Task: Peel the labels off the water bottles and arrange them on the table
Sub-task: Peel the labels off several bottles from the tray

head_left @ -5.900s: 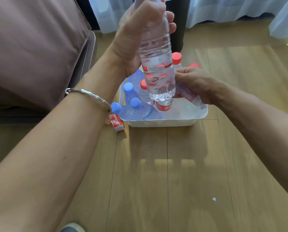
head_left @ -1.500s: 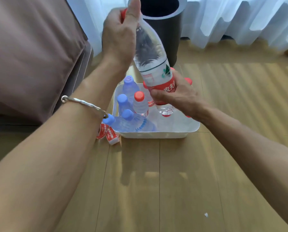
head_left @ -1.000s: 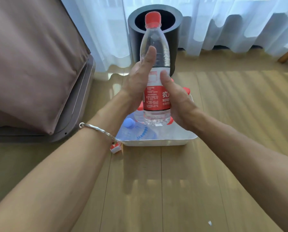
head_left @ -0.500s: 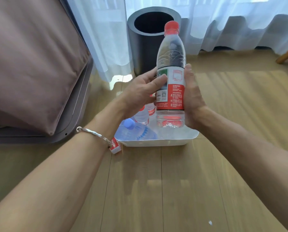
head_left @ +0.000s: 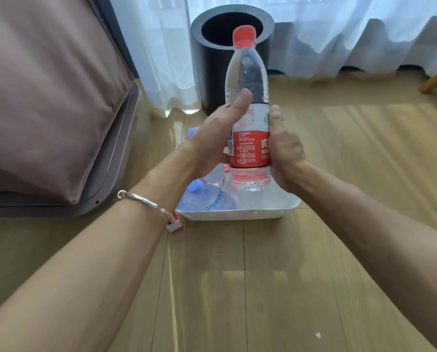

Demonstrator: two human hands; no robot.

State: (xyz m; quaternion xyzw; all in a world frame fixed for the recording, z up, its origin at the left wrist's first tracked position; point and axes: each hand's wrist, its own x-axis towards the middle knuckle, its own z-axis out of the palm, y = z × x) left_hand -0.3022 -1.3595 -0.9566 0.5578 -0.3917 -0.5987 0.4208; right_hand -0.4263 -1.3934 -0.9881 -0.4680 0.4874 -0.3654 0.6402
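Note:
I hold a clear water bottle (head_left: 248, 72) with a red cap upright above the white tray (head_left: 237, 214). Its red and white label (head_left: 250, 148) is still wrapped round the middle. My left hand (head_left: 212, 141) grips the bottle from the left, thumb lying up along the label. My right hand (head_left: 283, 148) clasps it from the right at label height. In the tray lies a blue-capped bottle (head_left: 207, 198) on its side, and a red-capped bottle (head_left: 216, 175) shows behind my left wrist.
A black cylindrical bin (head_left: 212, 72) stands behind the tray by the white curtains (head_left: 339, 34). A brown cushion (head_left: 47, 97) fills the left. A peeled red label (head_left: 175, 222) lies by the tray's left corner. Wooden table surface (head_left: 263, 288) stretches toward me.
The bottle went from tilted over the tray to upright between both hands. It has turned in my grip, and my left thumb now lies higher on the label.

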